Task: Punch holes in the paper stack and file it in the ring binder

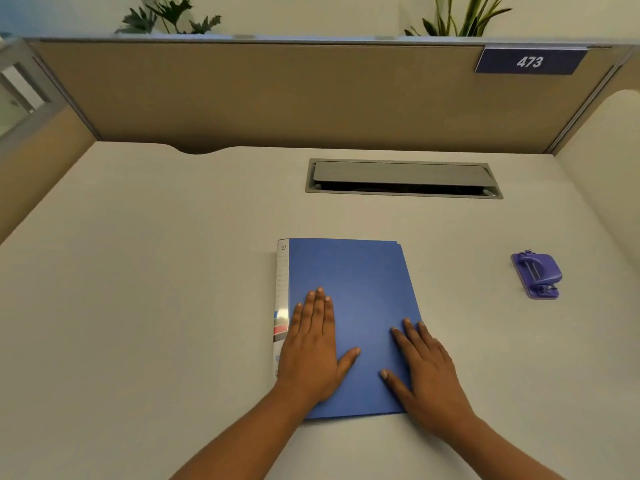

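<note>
A blue ring binder (356,271) lies closed and flat on the desk, its white labelled spine along the left edge. My left hand (317,344) rests flat on the cover near the spine, fingers straight. My right hand (424,372) lies flat on the cover's lower right part, fingers spread. A purple hole punch (536,274) sits on the desk well to the right of the binder, apart from both hands. No loose paper stack shows.
A grey cable hatch (403,178) is set into the beige desk (156,289) behind the binder. A tan partition (277,95) with a "473" sign (530,61) closes the back; plants stand behind it.
</note>
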The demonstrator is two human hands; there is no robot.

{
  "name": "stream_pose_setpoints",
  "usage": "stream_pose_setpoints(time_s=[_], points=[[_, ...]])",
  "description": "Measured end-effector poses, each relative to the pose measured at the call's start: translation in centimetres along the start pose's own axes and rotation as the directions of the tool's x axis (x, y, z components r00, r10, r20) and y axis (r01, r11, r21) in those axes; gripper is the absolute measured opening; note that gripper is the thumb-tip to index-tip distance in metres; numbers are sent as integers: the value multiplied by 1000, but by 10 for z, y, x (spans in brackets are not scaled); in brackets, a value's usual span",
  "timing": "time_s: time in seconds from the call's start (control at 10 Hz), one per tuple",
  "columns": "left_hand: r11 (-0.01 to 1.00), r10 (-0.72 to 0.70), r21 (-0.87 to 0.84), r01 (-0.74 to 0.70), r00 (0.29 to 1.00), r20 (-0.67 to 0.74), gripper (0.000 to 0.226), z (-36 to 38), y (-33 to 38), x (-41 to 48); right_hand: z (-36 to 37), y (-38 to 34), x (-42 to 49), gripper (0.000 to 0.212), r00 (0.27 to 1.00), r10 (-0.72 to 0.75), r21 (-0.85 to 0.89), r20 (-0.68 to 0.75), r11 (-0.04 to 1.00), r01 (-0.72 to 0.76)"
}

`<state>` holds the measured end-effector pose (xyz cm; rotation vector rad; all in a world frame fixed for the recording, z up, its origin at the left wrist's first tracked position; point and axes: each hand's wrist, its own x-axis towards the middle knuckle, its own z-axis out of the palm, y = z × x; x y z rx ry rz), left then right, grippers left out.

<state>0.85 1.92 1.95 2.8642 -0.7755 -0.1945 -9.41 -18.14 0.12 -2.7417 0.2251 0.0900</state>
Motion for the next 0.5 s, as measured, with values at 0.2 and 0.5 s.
stream_pose_setpoints(time_s=[0.2, 0.5], points=[[998, -44, -44, 42, 998, -34, 86, -8, -4, 10, -11, -13, 6, 87, 999, 8, -12, -34, 1000, -8], [996, -48, -82, 42, 996, -71, 68, -50, -16, 40, -71, -36, 9, 72, 973, -61, 139, -222, 986, 94]])
